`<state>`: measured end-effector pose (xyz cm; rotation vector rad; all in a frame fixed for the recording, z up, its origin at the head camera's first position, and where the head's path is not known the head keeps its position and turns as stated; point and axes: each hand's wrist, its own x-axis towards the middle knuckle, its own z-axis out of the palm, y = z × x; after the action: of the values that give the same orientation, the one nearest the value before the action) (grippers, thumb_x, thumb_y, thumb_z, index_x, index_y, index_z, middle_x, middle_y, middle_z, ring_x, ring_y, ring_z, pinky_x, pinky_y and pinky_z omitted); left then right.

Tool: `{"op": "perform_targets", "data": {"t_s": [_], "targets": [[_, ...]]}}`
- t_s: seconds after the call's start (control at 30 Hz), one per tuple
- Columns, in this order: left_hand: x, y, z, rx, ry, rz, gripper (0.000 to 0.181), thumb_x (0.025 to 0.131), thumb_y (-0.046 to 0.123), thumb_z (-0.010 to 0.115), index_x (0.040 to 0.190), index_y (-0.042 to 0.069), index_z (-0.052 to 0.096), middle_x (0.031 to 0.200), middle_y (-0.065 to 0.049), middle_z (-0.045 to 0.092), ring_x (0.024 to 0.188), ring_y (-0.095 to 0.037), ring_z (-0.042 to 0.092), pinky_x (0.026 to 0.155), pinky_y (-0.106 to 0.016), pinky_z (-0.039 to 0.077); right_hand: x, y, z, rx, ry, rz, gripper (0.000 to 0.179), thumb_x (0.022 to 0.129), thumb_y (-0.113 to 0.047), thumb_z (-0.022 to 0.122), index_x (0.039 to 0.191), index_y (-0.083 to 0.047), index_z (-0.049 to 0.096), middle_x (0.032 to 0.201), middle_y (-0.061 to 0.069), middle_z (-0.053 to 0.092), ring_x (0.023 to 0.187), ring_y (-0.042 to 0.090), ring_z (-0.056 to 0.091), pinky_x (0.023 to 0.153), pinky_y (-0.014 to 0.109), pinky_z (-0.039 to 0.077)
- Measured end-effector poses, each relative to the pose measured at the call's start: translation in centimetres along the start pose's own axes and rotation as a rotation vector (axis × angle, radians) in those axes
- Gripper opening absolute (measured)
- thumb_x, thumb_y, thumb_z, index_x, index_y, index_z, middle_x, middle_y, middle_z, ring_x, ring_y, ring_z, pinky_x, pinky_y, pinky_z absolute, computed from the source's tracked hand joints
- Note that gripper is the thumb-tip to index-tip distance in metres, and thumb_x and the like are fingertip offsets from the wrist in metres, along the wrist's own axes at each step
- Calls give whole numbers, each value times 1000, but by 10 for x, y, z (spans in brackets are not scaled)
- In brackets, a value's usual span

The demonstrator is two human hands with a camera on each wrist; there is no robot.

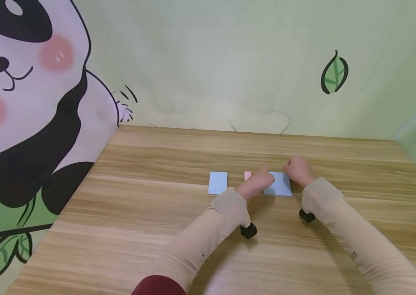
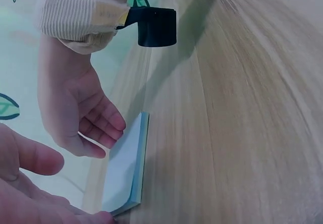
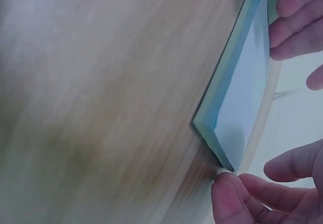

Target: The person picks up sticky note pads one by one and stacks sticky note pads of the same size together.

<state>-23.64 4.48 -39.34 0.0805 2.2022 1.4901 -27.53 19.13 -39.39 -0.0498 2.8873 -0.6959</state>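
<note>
Both hands are at a thick pad of paper (image 1: 279, 187) that looks like sticky notes, with a blue top sheet and blue and pale yellow-green layers along its edge. It lies flat on the wooden table. My left hand (image 1: 257, 182) is at its left end, its fingertips at the pad's side in the right wrist view. Across from it, my right hand (image 1: 299, 171) has loosely bent fingers (image 3: 227, 199) close by the pad's corner; whether they touch it I cannot tell. A gap shows between right thumb (image 3: 287, 166) and fingers, with nothing pinched.
Left of the hands lies a second light blue pad (image 1: 218, 183). A small pink piece (image 1: 247, 175) shows partly behind the left hand. The wooden table (image 1: 149, 221) meets a green wall (image 1: 208, 73) painted with a panda at the back. Black wrist cameras (image 1: 248, 231) hang below both sleeves.
</note>
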Motion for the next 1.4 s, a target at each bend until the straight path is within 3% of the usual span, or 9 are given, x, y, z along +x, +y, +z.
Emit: {"op": "perform_targets", "data": {"t_s": [0.13, 0.3, 0.43, 0.83, 1.07, 1.27, 1.4], "targets": [[5, -1, 3, -104, 44, -46, 62, 84, 3, 41, 141, 7, 14, 144, -11, 24, 123, -22, 34, 97, -39, 33, -1, -1, 0, 13, -40, 17, 20, 79, -10, 39, 60, -8, 39, 49, 1, 43, 41, 12, 43, 42, 23, 35], [8, -3, 4, -199, 89, -83, 62, 83, 3, 45, 139, 8, 20, 143, -8, 26, 123, -23, 34, 99, -41, 31, -1, 0, 0, 16, -55, 33, 19, 79, -11, 38, 60, -8, 40, 48, 0, 44, 40, 12, 44, 41, 23, 35], [8, -4, 4, -202, 83, -75, 61, 83, 4, 46, 139, 7, 21, 143, -9, 25, 129, -24, 28, 104, -41, 26, -1, 1, 1, 21, -64, 39, 20, 79, -11, 38, 59, -8, 40, 47, -1, 42, 40, 12, 43, 41, 23, 35], [1, -2, 2, -163, 52, -62, 60, 84, 7, 46, 139, 9, 22, 144, -8, 25, 130, -25, 28, 104, -43, 25, -2, 0, -3, 9, -83, 41, 19, 81, -13, 38, 62, -8, 42, 49, -1, 42, 42, 12, 44, 42, 22, 37], [-11, 4, -14, -228, 40, -77, 56, 86, 13, 46, 137, 19, 25, 142, -8, 29, 127, -31, 30, 95, -59, 26, -8, -2, -13, 5, -67, 35, 23, 84, -16, 37, 71, -3, 50, 59, 3, 48, 50, 15, 47, 45, 24, 39], [-22, 7, -30, -200, 30, 50, 50, 88, 8, 41, 136, 9, 27, 139, -12, 32, 124, -29, 35, 100, -42, 31, -14, -2, -19, 4, -41, 0, 24, 85, -17, 37, 71, -3, 50, 58, 2, 47, 51, 14, 46, 45, 24, 39], [-28, 3, -40, -187, 41, 92, 45, 90, 11, 42, 134, 9, 33, 134, -12, 40, 121, -26, 40, 99, -40, 33, -19, -2, -22, 5, -23, -35, 24, 85, -16, 37, 70, -3, 50, 56, 1, 46, 50, 14, 45, 45, 24, 37]]}}
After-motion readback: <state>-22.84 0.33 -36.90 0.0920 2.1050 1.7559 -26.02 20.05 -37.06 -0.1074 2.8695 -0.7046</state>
